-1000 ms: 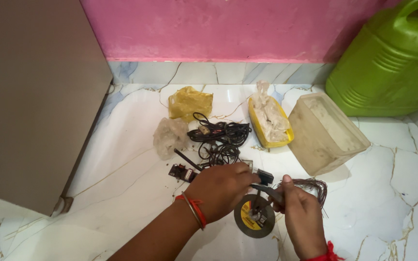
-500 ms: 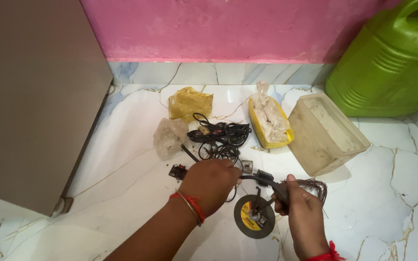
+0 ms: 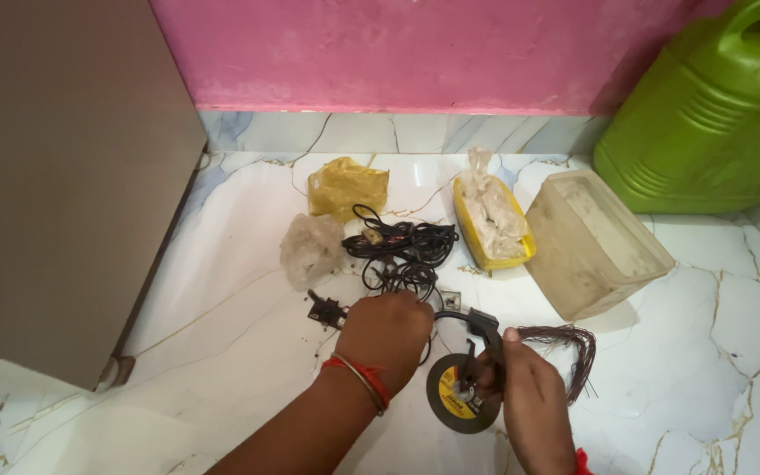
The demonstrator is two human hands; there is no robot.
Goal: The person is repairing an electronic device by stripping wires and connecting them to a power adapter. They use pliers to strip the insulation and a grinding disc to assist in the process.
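My left hand (image 3: 386, 327), with red and gold bangles at the wrist, is closed over something small on the marble floor, just below a tangle of black cable (image 3: 400, 249). What it grips is hidden under the fingers. My right hand (image 3: 525, 400) holds a black tool (image 3: 484, 325) by its handle, beside a dark cutting disc (image 3: 456, 402) with a yellow label lying flat. A bundle of thin dark wires (image 3: 565, 349) fans out to the right of that hand. A small black part (image 3: 325, 310) lies left of my left hand.
A yellow bag (image 3: 347, 186), a crumpled clear bag (image 3: 310, 248), a yellow box with a plastic bag (image 3: 491, 222) and a translucent plastic tub (image 3: 593, 240) lie on the floor. A green jerrycan (image 3: 711, 114) stands at the right, a grey cabinet (image 3: 63, 176) at the left, a pink wall behind.
My left hand has shifted slightly up toward the cable tangle. My right hand stays by the disc with the black tool.
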